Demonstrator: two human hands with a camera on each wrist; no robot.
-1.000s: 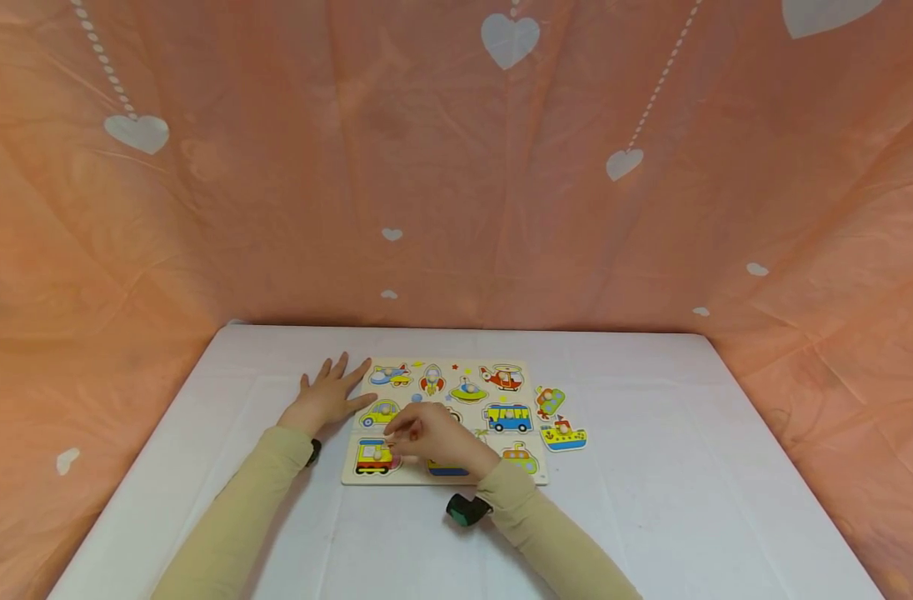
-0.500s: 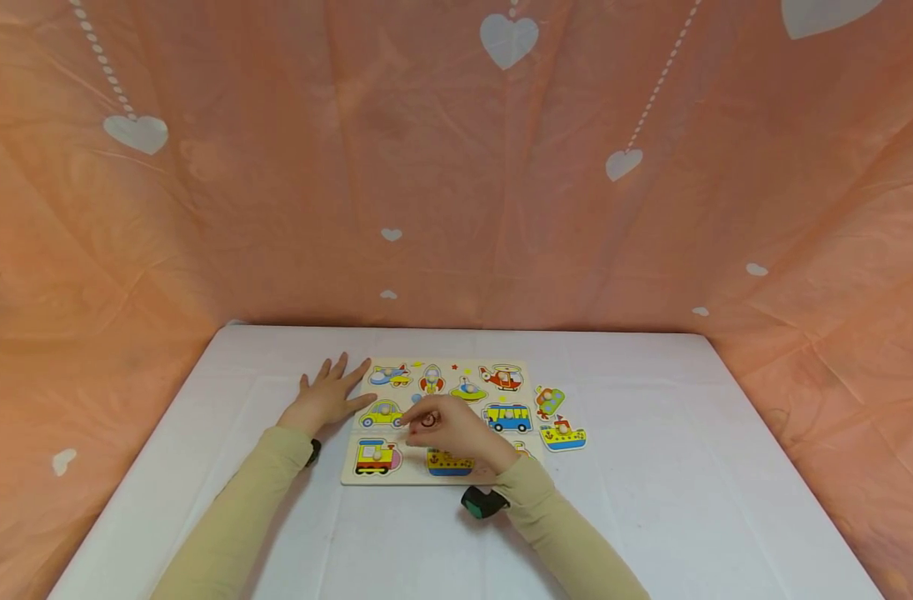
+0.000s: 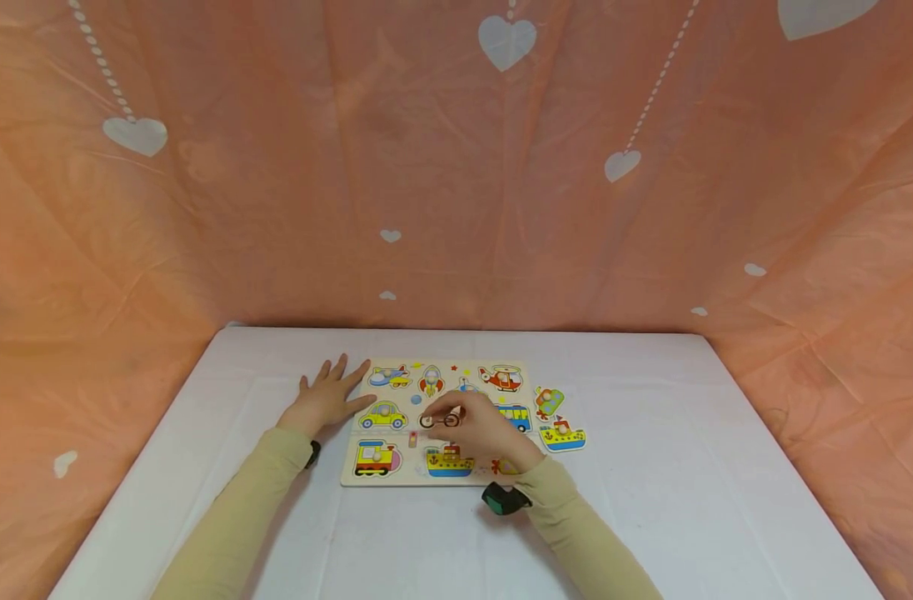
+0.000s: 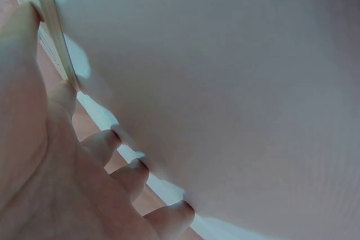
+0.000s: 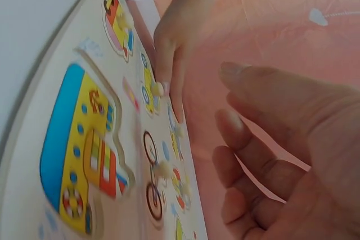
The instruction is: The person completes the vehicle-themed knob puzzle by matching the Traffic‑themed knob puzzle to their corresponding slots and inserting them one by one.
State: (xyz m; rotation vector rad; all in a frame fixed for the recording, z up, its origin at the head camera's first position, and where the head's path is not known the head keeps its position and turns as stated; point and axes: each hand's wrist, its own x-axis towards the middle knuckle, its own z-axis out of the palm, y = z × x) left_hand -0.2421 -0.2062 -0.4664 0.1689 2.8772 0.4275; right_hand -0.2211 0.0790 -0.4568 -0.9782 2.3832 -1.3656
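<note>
A wooden peg puzzle board [image 3: 413, 468] lies flat on the table. My left hand [image 3: 325, 400] is spread at its left side; in the left wrist view the thumb and index fingertips touch the board's edge [image 4: 56, 37]. My right hand [image 3: 482, 425] hovers over the board near the knobbed bicycle piece [image 5: 163, 170]. Its thumb and fingers are bent loosely, with nothing between them in the right wrist view. The train piece [image 3: 374, 457] sits in its recess. A printed ship [image 5: 73, 150] shows inside a recess without a knob. The right hand partly hides the bus and the printed submarine.
A knobbed ship piece [image 3: 564, 435] and a submarine piece [image 3: 550, 402] lie on the white table [image 3: 666, 483], just right of the board. Car [image 3: 383, 414], plane [image 3: 390, 376], rocket [image 3: 431, 380] and helicopter [image 3: 501, 378] pieces sit in the board. A pink curtain [image 3: 426, 167] hangs behind.
My right hand has moved right, from above the train piece across the middle of the board, uncovering the train, the printed ship and part of the bicycle. The left hand has stayed in place.
</note>
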